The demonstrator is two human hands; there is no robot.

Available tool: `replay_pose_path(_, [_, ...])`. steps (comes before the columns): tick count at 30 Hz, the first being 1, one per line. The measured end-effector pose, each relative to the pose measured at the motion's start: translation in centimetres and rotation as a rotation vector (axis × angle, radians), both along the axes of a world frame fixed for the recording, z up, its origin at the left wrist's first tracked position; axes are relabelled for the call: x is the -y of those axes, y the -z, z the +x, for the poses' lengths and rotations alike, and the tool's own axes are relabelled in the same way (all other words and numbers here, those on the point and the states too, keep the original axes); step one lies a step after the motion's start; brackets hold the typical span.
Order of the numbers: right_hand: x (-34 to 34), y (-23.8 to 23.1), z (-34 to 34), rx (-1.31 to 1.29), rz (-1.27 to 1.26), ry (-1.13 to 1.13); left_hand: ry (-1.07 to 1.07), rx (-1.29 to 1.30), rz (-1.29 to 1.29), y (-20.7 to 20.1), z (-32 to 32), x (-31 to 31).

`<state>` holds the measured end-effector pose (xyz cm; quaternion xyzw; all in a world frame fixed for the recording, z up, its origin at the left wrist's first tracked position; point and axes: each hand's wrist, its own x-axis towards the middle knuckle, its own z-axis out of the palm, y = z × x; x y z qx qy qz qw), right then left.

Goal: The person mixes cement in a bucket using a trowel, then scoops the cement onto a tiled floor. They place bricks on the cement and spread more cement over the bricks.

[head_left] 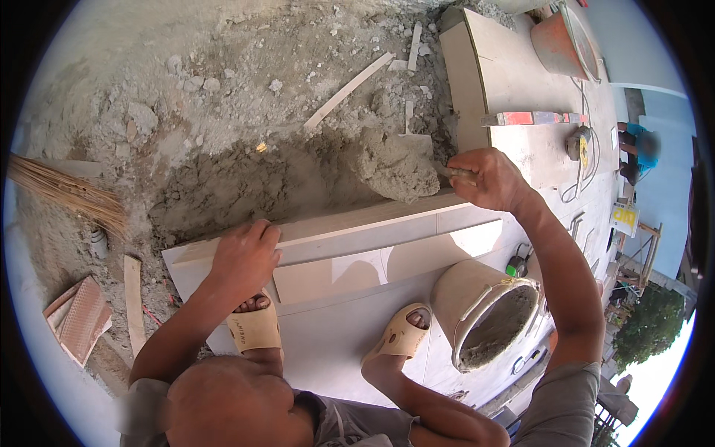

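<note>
My right hand (488, 179) is closed around the handle of a trowel (452, 172). A thick lump of wet grey mortar (398, 167) covers most of its blade, above the rough mortar bed. Below it runs a long beige tile strip (350, 228), its upper edge beside the mortar. My left hand (248, 255) grips the strip near its left end, fingers curled over the edge. A second narrow tile piece (380, 261) lies nearer to me, just in front of my sandalled feet.
A bucket of mortar (477, 313) tilts right of my feet. Farther off are another bucket (560, 46), a red-and-grey level (532, 118) and an angle grinder (579, 145). A straw broom (71, 192) and tile offcuts (78, 319) lie left. Another person (639, 153) crouches far right.
</note>
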<state>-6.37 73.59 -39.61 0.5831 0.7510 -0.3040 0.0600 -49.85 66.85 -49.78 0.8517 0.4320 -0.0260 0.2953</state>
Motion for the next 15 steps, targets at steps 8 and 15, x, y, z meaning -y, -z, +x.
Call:
replay_pose_path(8, [4.9,0.9,2.5,0.421,0.376,-0.235,0.020,-0.062,0.012,1.1,0.2,0.2])
replay_pose_path(15, [5.6,-5.6,1.0,0.434,0.203,0.087,0.014,-0.073,0.041,1.2,0.4,0.1])
